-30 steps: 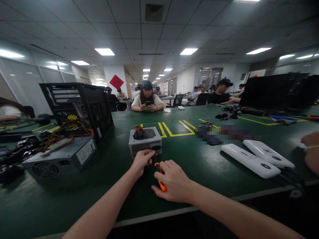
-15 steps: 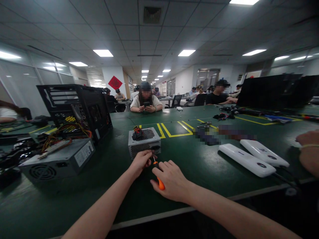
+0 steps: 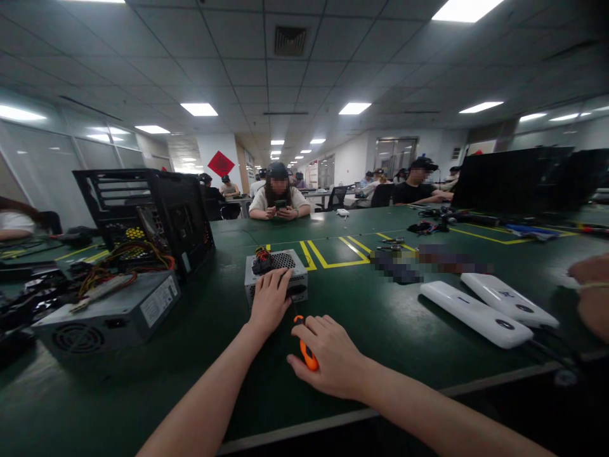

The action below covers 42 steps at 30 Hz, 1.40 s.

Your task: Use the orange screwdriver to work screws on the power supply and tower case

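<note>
Head camera, looking forward and down over a long green desk [image 3: 380, 317] in an open-plan workroom.

The left hand [image 3: 270, 299] lies flat, fingers spread, over the near top edge and front face of a small silver power supply box [image 3: 285, 270]. The right hand [image 3: 333, 355] is curled in a fist around the orange handle of a screwdriver [image 3: 307, 352], whose dark shaft points away toward the lower front of the box. The tip is hidden behind the left hand, so whether it sits in a screw cannot be told.

Judging from this grip, the work looks like driving or loosening a screw on the box's near face. To do it well, the left hand should press the box down firmly so it does not slide on the smooth desk, the shaft should stay in line with the screw, and steady forward pressure should go with each turn so the tip does not slip out.

The box is pale grey metal, perforated with fine holes on top and front. A bundle of black, red and yellow wires [image 3: 262, 259] sits on its top left corner. It stands just beyond the hands, near the middle of the desk.

To the left are a larger grey power supply [image 3: 114, 311] and an open black computer case [image 3: 152, 216]. To the right lie two white oblong devices [image 3: 490, 304]. Another person's hand [image 3: 590, 285] shows at the far right edge. More people sit at the far end.
</note>
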Tool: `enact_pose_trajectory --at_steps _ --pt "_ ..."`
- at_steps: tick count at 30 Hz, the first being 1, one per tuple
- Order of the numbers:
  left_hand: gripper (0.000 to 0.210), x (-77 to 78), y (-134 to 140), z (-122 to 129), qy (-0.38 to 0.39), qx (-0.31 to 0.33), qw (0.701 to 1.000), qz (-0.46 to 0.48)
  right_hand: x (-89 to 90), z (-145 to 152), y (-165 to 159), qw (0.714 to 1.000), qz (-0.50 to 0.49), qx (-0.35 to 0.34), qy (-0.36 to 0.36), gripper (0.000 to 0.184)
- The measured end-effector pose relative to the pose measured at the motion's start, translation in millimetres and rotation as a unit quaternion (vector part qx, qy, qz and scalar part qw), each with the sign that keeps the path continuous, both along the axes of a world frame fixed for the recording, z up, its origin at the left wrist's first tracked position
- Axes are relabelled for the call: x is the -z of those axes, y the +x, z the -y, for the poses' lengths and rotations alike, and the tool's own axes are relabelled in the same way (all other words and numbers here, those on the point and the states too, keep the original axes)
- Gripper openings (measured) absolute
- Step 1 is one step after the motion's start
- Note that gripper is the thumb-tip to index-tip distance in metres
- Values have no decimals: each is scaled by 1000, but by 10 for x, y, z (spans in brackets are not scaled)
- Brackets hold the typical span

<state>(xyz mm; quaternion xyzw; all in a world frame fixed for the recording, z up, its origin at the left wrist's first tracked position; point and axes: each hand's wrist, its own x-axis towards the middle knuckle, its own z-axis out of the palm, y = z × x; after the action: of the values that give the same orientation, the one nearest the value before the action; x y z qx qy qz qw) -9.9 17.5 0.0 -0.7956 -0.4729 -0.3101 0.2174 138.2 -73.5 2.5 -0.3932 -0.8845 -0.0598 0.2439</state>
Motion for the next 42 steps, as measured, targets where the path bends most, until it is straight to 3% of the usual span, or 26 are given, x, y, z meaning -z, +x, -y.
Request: enact_pose_trajectory --at_steps 6,11,20,24,29,32,35,37,39,42 --pt "48 -1 -25 4 2 3 1000 19 -6 25 -28 997 68 20 35 14" --pt "47 -12 -49 23 -4 5 1000 17 -25 48 -37 993 96 9 74 13" --pt "48 -2 -68 26 -6 4 1000 20 -3 20 -25 992 89 -3 84 15" --pt "49 -12 -90 32 -11 11 1000 19 4 74 -41 998 60 13 14 21" --pt "51 -19 -117 30 -13 23 999 19 25 164 -151 982 -112 21 -147 47" --pt "50 -10 -121 17 -9 20 999 26 56 158 -278 923 -267 13 -278 53" --pt "51 1 -120 8 -6 18 999 28 95 112 -412 795 -449 -6 -409 48" --pt "51 5 -121 8 -5 17 999 29 106 76 -476 693 -573 5 -438 37" --pt "51 5 -123 14 -7 15 999 29 99 43 -501 610 -659 27 -439 30" --pt "50 -3 -126 28 -12 13 999 27 71 0 -475 525 -715 42 -459 12"
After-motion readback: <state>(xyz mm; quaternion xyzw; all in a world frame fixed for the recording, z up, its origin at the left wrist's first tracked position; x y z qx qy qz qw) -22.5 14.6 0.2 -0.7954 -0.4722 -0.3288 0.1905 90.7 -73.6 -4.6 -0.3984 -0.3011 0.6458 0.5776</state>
